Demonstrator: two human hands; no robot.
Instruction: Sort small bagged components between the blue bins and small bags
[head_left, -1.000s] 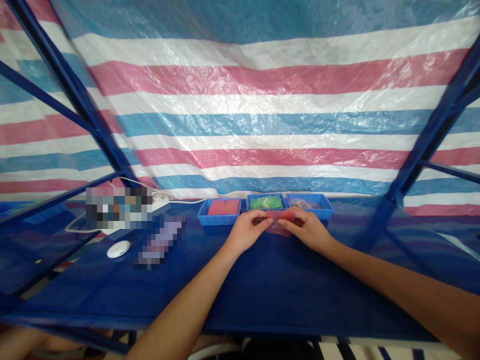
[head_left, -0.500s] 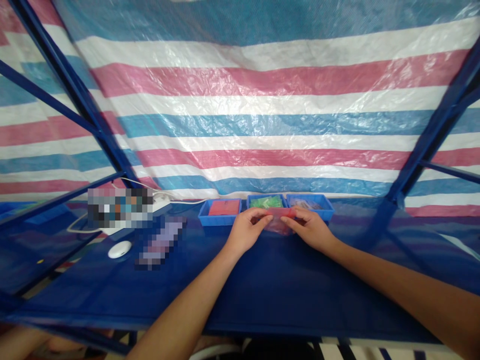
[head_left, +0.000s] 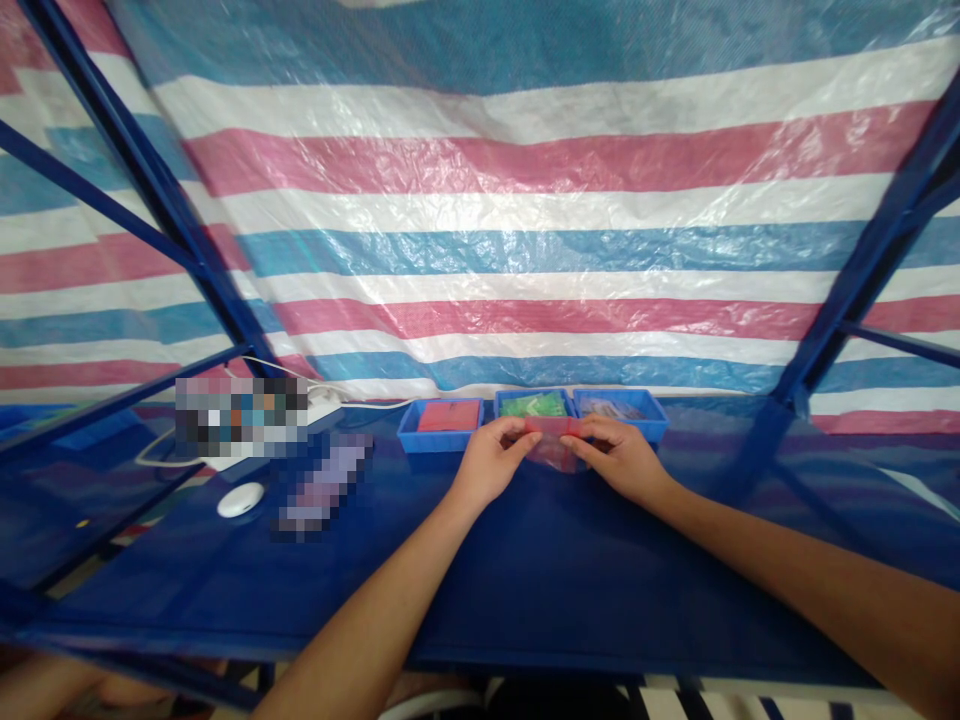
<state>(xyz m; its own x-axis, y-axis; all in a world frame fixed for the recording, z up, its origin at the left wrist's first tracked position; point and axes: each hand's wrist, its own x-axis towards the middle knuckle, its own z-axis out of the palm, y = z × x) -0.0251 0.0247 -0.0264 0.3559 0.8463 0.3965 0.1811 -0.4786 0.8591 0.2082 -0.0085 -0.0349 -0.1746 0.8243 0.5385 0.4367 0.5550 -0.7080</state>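
My left hand (head_left: pixel 491 462) and my right hand (head_left: pixel 619 455) both pinch a small translucent red bag (head_left: pixel 553 444) between thumbs and fingers, holding it just above the blue table (head_left: pixel 525 580). Right behind the bag stand three small blue trays in a row: the left tray (head_left: pixel 442 424) holds red pieces, the middle tray (head_left: pixel 534 402) green ones, the right tray (head_left: pixel 622 408) pale ones.
A white round object (head_left: pixel 240 498) lies at the left of the table, near blurred items and a white cable (head_left: pixel 360 402). Blue frame bars (head_left: pixel 150 190) rise on both sides. A striped tarp (head_left: pixel 525 220) hangs behind.
The hands have drawn slightly apart along the red bag's top edge and lifted it a little; the trays and the rest stay put.
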